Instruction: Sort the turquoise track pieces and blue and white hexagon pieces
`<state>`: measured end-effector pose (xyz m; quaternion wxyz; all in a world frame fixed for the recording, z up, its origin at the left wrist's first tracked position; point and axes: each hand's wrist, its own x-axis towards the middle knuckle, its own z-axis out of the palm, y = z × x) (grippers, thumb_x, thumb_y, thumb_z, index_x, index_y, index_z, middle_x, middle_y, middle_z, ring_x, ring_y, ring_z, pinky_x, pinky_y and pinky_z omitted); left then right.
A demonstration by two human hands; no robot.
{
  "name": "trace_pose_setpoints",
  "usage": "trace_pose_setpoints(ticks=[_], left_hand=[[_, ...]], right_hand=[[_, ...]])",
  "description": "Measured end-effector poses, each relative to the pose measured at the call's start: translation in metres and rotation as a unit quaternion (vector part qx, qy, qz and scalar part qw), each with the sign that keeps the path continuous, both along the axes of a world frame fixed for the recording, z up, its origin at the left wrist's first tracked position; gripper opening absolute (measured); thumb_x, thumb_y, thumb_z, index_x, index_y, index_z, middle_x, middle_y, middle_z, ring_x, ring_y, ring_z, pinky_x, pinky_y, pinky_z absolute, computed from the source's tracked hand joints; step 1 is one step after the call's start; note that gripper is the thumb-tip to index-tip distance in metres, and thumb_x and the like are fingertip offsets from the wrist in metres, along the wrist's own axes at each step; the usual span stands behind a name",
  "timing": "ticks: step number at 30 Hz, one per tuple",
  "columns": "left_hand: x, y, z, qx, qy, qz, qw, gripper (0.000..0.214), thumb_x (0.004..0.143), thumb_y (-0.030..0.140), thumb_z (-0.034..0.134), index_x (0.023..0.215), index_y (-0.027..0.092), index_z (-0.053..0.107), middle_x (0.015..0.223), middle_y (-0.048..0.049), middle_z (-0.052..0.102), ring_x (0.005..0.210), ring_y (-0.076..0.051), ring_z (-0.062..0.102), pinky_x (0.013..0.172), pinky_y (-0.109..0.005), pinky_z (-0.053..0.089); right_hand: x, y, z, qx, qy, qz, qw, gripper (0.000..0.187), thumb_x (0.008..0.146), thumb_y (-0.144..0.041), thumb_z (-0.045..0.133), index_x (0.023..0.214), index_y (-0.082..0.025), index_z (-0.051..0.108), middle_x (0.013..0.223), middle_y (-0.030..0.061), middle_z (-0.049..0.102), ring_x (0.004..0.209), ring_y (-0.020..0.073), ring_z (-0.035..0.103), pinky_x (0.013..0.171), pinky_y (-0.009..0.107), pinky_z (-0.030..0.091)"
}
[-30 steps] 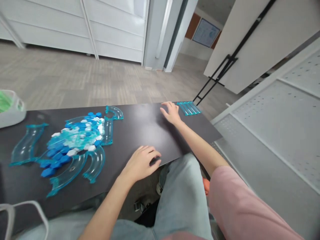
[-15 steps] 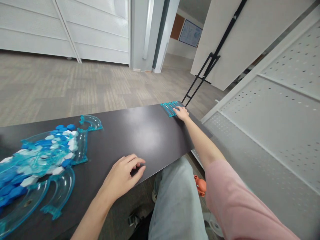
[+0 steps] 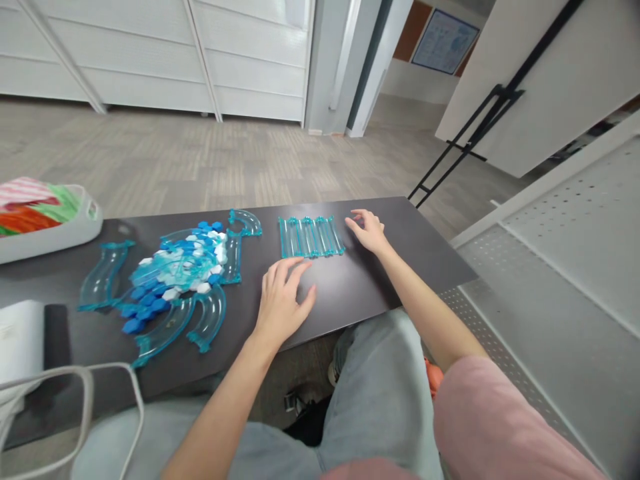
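Several clear teal straight track pieces [image 3: 311, 238] lie side by side in a row on the dark table [image 3: 345, 287]. My left hand [image 3: 283, 303] is just in front of their near ends, fingers spread and holding nothing; I cannot tell whether a fingertip touches them. To the right of the row, my right hand [image 3: 369, 232] hovers or rests near the tabletop, open and apart from the pieces. Left of the row is a pile of blue and white hexagonal pieces [image 3: 193, 257] mixed with clear teal parts. Curved teal track pieces [image 3: 213, 317] lie around this pile.
A white basket [image 3: 75, 230] with colourful cloth-like contents stands at the table's far left. Nearer are a white device [image 3: 23, 340], a dark flat object [image 3: 57, 333] and a loose white cable [image 3: 85, 400]. A perforated panel [image 3: 565, 267] stands beyond the table's right end.
The row of straight pieces has shifted left and nearer, away from the far right corner. My right hand has come off it. My left hand has moved forward. The view has swung left.
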<state>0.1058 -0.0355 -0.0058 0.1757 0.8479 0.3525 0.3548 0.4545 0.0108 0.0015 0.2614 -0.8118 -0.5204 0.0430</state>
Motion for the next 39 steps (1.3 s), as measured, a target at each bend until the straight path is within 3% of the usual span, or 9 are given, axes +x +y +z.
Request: trace_pose_setpoints(ticks=[4, 7, 12, 15, 18, 23, 29, 35, 39], left_hand=[[-0.004, 0.012, -0.001, 0.006, 0.069, 0.066, 0.995, 0.059, 0.108, 0.039, 0.068, 0.164, 0.022, 0.062, 0.179, -0.0167, 0.053, 0.17, -0.042, 0.041, 0.134, -0.063, 0.038], [-0.005, 0.018, -0.005, -0.029, 0.12, 0.069, 0.99, 0.057, 0.108, 0.042, 0.069, 0.161, 0.02, 0.065, 0.173, -0.0165, 0.06, 0.17, -0.042, 0.042, 0.135, -0.064, 0.035], [-0.004, 0.016, -0.001, -0.036, 0.12, 0.039, 0.991, 0.039, 0.108, 0.047, 0.072, 0.141, 0.027, 0.077, 0.15, -0.0104, 0.078, 0.146, -0.04, 0.064, 0.122, -0.061, 0.043], [-0.004, 0.015, 0.005, -0.021, 0.082, 0.049, 0.995, 0.026, 0.11, 0.043, 0.069, 0.128, 0.029, 0.081, 0.137, -0.0088, 0.081, 0.126, -0.033, 0.072, 0.118, -0.057, 0.046], [-0.002, 0.017, 0.003, -0.027, 0.078, 0.107, 0.991, 0.044, 0.106, 0.042, 0.073, 0.145, 0.023, 0.073, 0.148, -0.0167, 0.072, 0.136, -0.037, 0.066, 0.115, -0.054, 0.051], [0.002, 0.019, -0.009, -0.06, 0.096, 0.181, 0.977, 0.088, 0.101, 0.055, 0.077, 0.17, 0.009, 0.048, 0.173, -0.0316, 0.047, 0.159, -0.049, 0.048, 0.125, -0.063, 0.047], [-0.002, 0.023, -0.008, -0.087, 0.112, 0.161, 0.977, 0.079, 0.107, 0.057, 0.069, 0.171, 0.015, 0.05, 0.172, -0.0267, 0.053, 0.16, -0.045, 0.049, 0.128, -0.064, 0.045], [-0.005, 0.031, -0.009, -0.112, 0.08, 0.162, 0.977, 0.087, 0.106, 0.059, 0.069, 0.173, 0.009, 0.043, 0.17, -0.0298, 0.054, 0.157, -0.045, 0.055, 0.128, -0.064, 0.047], [-0.009, 0.041, -0.014, -0.116, 0.054, 0.154, 0.98, 0.085, 0.101, 0.05, 0.078, 0.171, 0.012, 0.047, 0.166, -0.0277, 0.055, 0.153, -0.045, 0.059, 0.128, -0.064, 0.05]], right_hand=[[-0.036, 0.007, -0.01, -0.044, 0.074, 0.035, 0.996, 0.043, 0.107, -0.063, 0.066, 0.128, -0.028, 0.079, 0.133, 0.0095, 0.08, 0.115, 0.03, 0.073, 0.116, 0.056, 0.045], [-0.062, 0.008, -0.016, -0.052, 0.065, 0.069, 0.994, 0.04, 0.101, -0.065, 0.073, 0.114, -0.028, 0.082, 0.129, 0.0094, 0.079, 0.112, 0.0305, 0.072, 0.114, 0.056, 0.046], [-0.074, 0.006, -0.018, -0.031, 0.052, 0.077, 0.995, 0.021, 0.09, -0.044, 0.076, 0.101, -0.026, 0.077, 0.119, 0.0082, 0.079, 0.109, 0.0304, 0.072, 0.11, 0.052, 0.047], [-0.07, 0.002, -0.02, -0.001, 0.114, 0.08, 0.99, 0.013, 0.087, -0.037, 0.067, 0.095, -0.027, 0.068, 0.103, 0.0035, 0.081, 0.097, 0.0265, 0.072, 0.104, 0.047, 0.05], [-0.067, -0.005, -0.024, 0.044, 0.229, 0.116, 0.966, 0.02, 0.086, -0.044, 0.065, 0.098, -0.029, 0.059, 0.088, -0.0006, 0.08, 0.085, 0.0242, 0.07, 0.092, 0.041, 0.053], [-0.071, -0.014, -0.03, 0.09, 0.378, 0.152, 0.909, 0.043, 0.084, -0.06, 0.073, 0.103, -0.031, 0.048, 0.08, -0.0042, 0.077, 0.073, 0.0215, 0.071, 0.081, 0.038, 0.055], [-0.075, -0.015, -0.034, 0.105, 0.419, 0.179, 0.884, 0.064, 0.085, -0.062, 0.081, 0.132, -0.031, 0.052, 0.084, -0.0049, 0.078, 0.067, 0.0198, 0.071, 0.076, 0.038, 0.059], [-0.072, -0.016, -0.031, 0.097, 0.422, 0.203, 0.878, 0.065, 0.087, -0.061, 0.084, 0.137, -0.03, 0.055, 0.088, -0.0026, 0.081, 0.069, 0.0199, 0.072, 0.074, 0.038, 0.06], [-0.076, -0.019, -0.029, 0.088, 0.434, 0.223, 0.868, 0.07, 0.085, -0.06, 0.089, 0.139, -0.032, 0.054, 0.09, -0.0039, 0.079, 0.071, 0.0203, 0.075, 0.076, 0.038, 0.062]])
